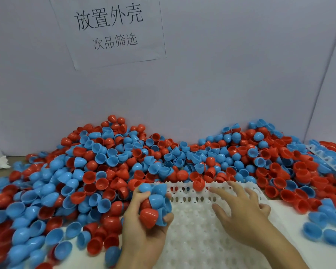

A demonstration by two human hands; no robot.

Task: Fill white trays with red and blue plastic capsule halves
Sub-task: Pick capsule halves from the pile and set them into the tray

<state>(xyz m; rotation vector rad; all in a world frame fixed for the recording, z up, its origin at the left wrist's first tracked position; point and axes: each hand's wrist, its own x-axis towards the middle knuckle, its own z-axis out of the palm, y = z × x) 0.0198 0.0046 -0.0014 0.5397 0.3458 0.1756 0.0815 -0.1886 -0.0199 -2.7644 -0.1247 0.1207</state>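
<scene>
Nearest the camera, two bare forearms reach in over a white tray (198,239) whose sockets look empty across the near part. On that tray, the left hand (144,224) is curled round a clutch of capsule halves (153,202), several blue and at least one red, held at the tray's left edge. Beside it, the right hand (241,206) hovers low over the tray with fingers spread and relaxed, gripping nothing; whether its fingertips touch the plastic I cannot tell. Just beyond its fingers a single red half (198,183) sits at the tray's far rim.

Filling seems barely begun: the left hand serves as a supply, and the next move calls for the right to take one half from it and seat it in a socket.

Farther back, a big loose heap of red and blue halves (124,162) banks against the wall, under a paper sign (111,30). At far right another tray (330,160) lies tilted, partly loaded.
</scene>
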